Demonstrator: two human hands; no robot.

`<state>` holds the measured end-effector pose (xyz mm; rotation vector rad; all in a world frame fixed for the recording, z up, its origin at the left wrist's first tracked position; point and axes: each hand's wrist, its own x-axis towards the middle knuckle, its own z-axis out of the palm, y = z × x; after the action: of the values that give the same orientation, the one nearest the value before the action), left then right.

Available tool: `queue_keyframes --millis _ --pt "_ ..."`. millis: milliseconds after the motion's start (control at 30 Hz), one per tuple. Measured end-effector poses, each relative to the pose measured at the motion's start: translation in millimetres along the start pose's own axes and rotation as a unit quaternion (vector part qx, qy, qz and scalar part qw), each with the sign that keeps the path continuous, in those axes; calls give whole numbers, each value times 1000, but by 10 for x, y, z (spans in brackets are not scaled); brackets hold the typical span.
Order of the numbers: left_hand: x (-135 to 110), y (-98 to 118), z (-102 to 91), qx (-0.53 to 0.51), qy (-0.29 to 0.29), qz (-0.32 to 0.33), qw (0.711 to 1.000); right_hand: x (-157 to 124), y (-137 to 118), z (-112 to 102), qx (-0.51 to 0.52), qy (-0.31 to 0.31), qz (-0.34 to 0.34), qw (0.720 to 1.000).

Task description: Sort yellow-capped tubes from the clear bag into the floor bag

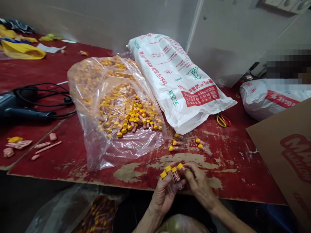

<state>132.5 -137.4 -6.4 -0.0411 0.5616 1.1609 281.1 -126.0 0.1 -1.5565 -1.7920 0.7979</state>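
My left hand [163,194] is closed round a bunch of small clear vials with yellow caps [171,173], held at the near edge of the red table [73,155]. My right hand [199,184] meets them from the right, its fingers curled against the bunch. Several loose yellow-capped vials [176,142] lie on the table just beyond my hands. A big clear plastic bag [114,110] full of the same vials lies open to the left of them.
A white printed sack [177,81] lies behind the vials, another white sack [264,97] at far right. Brown cardboard [286,152] covers the right edge. Red and yellow rubber bands [223,120] lie nearby. A dark tool with a cord [24,106] sits left. A plastic bag [73,210] hangs below the table.
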Motion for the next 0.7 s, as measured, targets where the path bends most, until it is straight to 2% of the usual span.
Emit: queue_keyframes --millis 100,167,233,300,367,400,467,533,600,700 --pt "20 -30 17 -23 15 27 999 -119 -231 209 -37 48 -112 992" --pt "26 -30 14 -23 17 17 999 -117 -262 184 -86 46 -203 974" --pt "16 -24 -5 -12 6 -12 1000 -28 -173 40 -106 26 -248 963" --pt "-6 -17 -38 -1 -21 -39 999 141 29 -158 -137 66 -223 963" --pt "-27 -7 -78 7 -71 -62 996 339 305 -342 -229 147 -132 953" --pt "-35 1 -99 8 -100 -71 992 429 451 -416 -296 166 -75 938" --pt "-41 24 -138 6 -150 -85 985 560 714 -518 -402 155 -2 902" --pt "-37 48 -169 4 -177 -85 981 615 892 -576 -440 126 -5 889" --pt "-28 63 -193 10 -185 -82 979 609 968 -623 -423 97 -40 900" --pt "-8 59 -210 17 -176 -90 980 550 952 -699 -405 34 -68 911"
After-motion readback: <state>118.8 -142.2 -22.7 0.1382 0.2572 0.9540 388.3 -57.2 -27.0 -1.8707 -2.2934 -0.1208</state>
